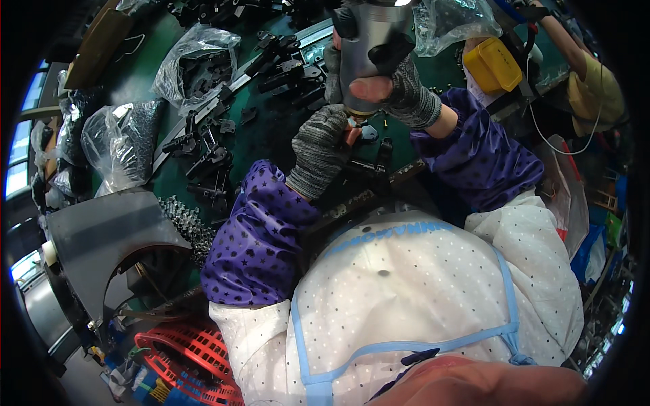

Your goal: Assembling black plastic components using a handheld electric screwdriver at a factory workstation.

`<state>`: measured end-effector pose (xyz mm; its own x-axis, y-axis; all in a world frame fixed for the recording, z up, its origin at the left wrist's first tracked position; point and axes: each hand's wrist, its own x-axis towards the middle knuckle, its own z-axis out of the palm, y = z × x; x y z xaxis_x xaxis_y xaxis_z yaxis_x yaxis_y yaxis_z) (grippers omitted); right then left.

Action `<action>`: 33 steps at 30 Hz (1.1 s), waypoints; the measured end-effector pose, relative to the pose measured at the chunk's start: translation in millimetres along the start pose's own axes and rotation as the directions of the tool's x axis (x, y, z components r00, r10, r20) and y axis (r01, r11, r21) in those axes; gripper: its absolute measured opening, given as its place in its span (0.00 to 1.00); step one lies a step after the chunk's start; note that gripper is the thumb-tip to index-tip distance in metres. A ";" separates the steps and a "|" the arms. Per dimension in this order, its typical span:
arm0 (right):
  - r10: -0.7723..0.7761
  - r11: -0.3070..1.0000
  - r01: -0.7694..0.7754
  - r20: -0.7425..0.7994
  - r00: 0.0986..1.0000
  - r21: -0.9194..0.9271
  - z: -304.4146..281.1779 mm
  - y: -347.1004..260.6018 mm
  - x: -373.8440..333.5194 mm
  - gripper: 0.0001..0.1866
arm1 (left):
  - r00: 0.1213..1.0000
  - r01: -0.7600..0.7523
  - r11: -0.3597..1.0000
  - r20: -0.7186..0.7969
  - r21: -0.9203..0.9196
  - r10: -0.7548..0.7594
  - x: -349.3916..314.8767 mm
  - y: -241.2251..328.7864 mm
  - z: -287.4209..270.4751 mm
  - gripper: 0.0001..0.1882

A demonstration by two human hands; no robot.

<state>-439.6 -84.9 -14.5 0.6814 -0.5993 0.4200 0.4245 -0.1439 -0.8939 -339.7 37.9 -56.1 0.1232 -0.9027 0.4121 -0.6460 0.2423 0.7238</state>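
Note:
My right hand [408, 95], in a grey knit glove with a bare thumb tip, is wrapped around a thick silver cylindrical tool [369, 57] with black knobs. The tool stands nearly upright, its brass-coloured lower end just above my left hand [319, 145]. That hand wears the same kind of glove, and its fingers are closed together below the tool's tip. What they pinch is mostly hidden; a small shiny metal piece [368, 132] shows beside the fingertips. A black part [384, 154] lies just to the right of my left hand.
Black parts [203, 152] lie scattered on the green tabletop [264, 118] around a metal rail [162, 149]. Clear plastic bags [125, 139] and a heap of screws [183, 220] are on the left. A yellow box [492, 65] stands right; another person's arm [569, 44] is beyond it. A red basket [189, 348] is lower left.

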 end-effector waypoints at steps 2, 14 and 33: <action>-0.037 0.969 0.019 -0.069 0.997 -0.247 7.6 -18.9 1.5 0.22 | 1.000 -0.012 1.000 0.012 0.012 0.012 0.8 -4.3 5.0 0.09; 0.094 0.946 -0.132 -0.140 0.986 -0.297 12.8 -30.6 -2.7 0.22 | 0.998 -0.068 0.996 0.000 -0.054 0.068 0.9 -9.5 14.8 0.08; 0.112 0.900 -0.108 -0.016 0.994 -0.422 9.3 -32.3 -3.8 0.24 | 0.996 -0.088 0.996 0.008 -0.004 0.088 -3.1 -2.4 6.9 0.07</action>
<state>-450.3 -70.7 14.2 0.7147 -0.6245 0.3150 0.0571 -0.3968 -0.9161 -343.7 37.7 -62.9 0.0599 -0.8807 0.4700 -0.6516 0.3221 0.6868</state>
